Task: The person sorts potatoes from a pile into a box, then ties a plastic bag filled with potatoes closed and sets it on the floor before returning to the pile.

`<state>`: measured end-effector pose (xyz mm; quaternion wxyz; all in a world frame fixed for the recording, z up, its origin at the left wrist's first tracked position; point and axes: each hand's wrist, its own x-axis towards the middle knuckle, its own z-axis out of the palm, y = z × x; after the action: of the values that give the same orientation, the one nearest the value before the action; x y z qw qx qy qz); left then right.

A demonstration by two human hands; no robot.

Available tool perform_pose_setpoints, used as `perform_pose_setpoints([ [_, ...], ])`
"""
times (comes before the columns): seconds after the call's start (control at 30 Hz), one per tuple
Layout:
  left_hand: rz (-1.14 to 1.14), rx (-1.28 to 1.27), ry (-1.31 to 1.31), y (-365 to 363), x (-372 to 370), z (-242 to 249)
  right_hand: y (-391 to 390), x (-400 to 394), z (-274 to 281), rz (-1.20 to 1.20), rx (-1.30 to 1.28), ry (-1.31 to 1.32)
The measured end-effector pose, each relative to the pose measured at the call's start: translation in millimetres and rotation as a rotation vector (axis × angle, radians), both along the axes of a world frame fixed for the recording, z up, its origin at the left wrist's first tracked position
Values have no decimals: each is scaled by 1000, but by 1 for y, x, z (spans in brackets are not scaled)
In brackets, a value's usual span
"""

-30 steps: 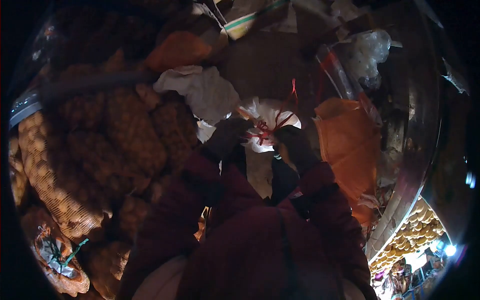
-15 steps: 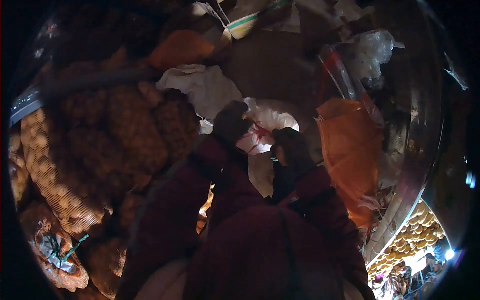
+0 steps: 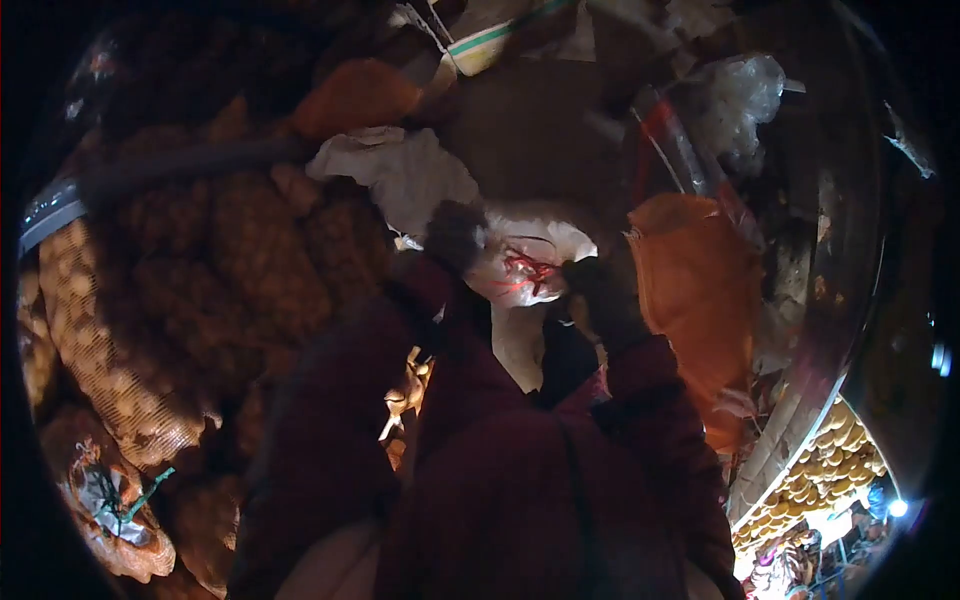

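Observation:
A white plastic bag [image 3: 510,285] lies in front of me in a patch of light. Tangled red string [image 3: 530,270] sits on top of it, looking like a tie or knot. My left hand [image 3: 455,235] is at the bag's left edge, dark and in shadow, so its fingers do not show clearly. At the bag's right edge is my right hand [image 3: 598,292], close to the end of the red string. Its fingers are mostly lost in the dark too, and whether it grips the string cannot be seen.
Mesh sacks of round produce [image 3: 120,350] are piled at the left. A crumpled pale sheet [image 3: 400,175] lies beyond my left hand. To the right are an orange sack [image 3: 695,290] and clear plastic [image 3: 745,105]. A tied mesh sack [image 3: 120,510] stands lower left.
My hands have moved apart, the right one shifting right and slightly down, the left one slightly left. More of the red string on the bag now shows between them.

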<state>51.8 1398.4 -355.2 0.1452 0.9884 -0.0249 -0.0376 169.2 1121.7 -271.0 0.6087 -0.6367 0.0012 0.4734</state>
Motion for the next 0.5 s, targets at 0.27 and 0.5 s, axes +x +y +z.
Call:
perform_pose_setpoints([
  [0.27, 483, -723, 156, -8, 53, 97, 3, 18, 13, -107, -89, 256],
  [0.5, 365, -178, 254, -23, 41, 28, 5, 17, 37, 77, -123, 85],
])
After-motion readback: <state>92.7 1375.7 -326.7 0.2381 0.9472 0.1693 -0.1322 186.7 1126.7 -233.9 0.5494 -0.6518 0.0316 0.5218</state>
